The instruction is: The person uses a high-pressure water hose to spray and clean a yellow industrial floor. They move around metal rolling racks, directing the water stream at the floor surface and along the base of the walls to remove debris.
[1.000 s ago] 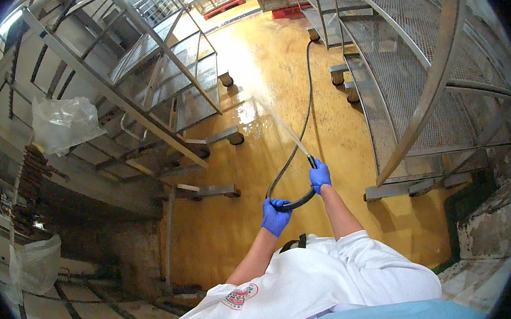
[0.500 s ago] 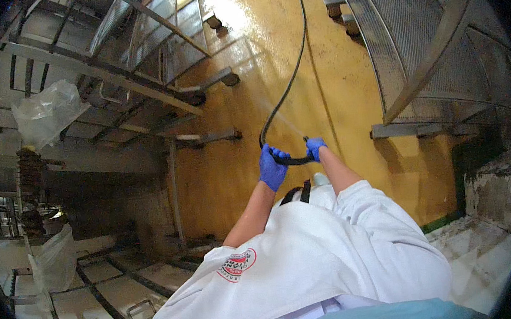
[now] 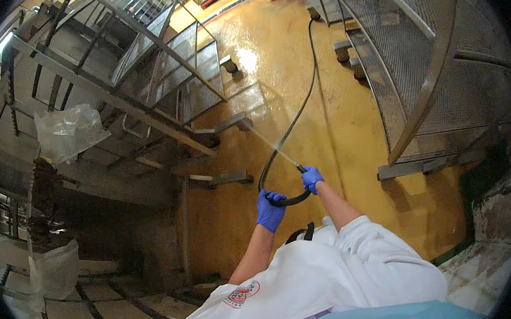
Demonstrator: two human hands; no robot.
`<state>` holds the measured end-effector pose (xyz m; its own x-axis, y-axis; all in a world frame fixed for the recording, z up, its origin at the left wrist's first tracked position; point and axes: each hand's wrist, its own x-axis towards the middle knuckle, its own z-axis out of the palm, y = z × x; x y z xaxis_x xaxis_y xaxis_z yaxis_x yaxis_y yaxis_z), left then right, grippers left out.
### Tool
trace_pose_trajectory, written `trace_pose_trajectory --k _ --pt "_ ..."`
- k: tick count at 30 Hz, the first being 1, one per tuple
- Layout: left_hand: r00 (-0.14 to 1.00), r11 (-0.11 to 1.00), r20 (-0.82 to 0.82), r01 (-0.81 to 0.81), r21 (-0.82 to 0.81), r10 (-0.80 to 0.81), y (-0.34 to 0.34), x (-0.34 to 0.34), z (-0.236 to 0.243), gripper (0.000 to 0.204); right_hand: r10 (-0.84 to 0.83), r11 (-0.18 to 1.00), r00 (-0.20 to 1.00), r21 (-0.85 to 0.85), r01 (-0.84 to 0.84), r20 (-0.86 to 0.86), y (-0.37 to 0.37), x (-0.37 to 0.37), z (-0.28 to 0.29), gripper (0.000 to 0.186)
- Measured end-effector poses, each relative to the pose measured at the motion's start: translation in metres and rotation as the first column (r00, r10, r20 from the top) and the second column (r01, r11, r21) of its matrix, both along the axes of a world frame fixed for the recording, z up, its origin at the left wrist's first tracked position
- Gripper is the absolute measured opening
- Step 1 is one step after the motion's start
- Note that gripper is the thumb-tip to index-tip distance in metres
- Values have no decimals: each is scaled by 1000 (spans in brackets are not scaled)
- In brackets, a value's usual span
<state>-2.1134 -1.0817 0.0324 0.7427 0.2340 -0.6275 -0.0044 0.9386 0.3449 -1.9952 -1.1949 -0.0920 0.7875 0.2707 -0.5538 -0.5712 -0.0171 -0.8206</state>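
A black hose point(image 3: 301, 112) runs down from the far wheeled rack and bends in a loop between my hands. My left hand point(image 3: 270, 210), in a blue glove, is closed round the hose at the loop's left side. In a matching glove, my right hand point(image 3: 312, 179) grips the hose's end just behind its nozzle point(image 3: 300, 167). A thin jet of water point(image 3: 272, 143) shoots from the nozzle up and to the left, toward the foot of the left rack. It passes over the hose on the way.
On the left stands a metal frame rack point(image 3: 142, 111) on casters, with clear plastic bags point(image 3: 71, 132) hanging by it. Wheeled racks with mesh shelves point(image 3: 404, 55) line the right. The yellow floor point(image 3: 350, 127) is wet and shiny. A rough pale block point(image 3: 503, 208) sits at lower right.
My view has tilted up, so the scene and both hands sit lower in it and more of the far floor shows. The water jet now points more to the left.
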Motion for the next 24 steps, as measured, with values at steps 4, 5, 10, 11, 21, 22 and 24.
trace_pose_trajectory --k 4,5,10,11,21,22,24 --pt "1000 1000 -9 -8 -25 8 -4 -1 11 30 11 999 1000 -30 -10 15 -4 1 13 15" --pt "1000 1000 -21 -14 -18 14 -3 -3 12 30 27 998 999 -55 -24 44 -3 0 19 14" --pt "1000 997 1 0 -71 0 -2 -5 1 29 32 999 999 6 -32 35 -11 1 30 18" --pt "1000 999 -5 7 -44 -7 -4 -5 2 29 16 1000 999 9 -17 42 -13 0 33 18" --pt "1000 994 7 -7 -109 8 -8 -16 -12 31 -21 1000 993 -11 22 112 -23 -8 54 21" --pt "1000 995 12 6 -101 -5 -7 -17 -10 33 -28 999 993 -26 31 116 -23 -9 55 20" --pt "1000 998 24 20 -65 -18 -6 -17 -9 34 -10 998 991 -55 18 131 -21 -10 55 20"
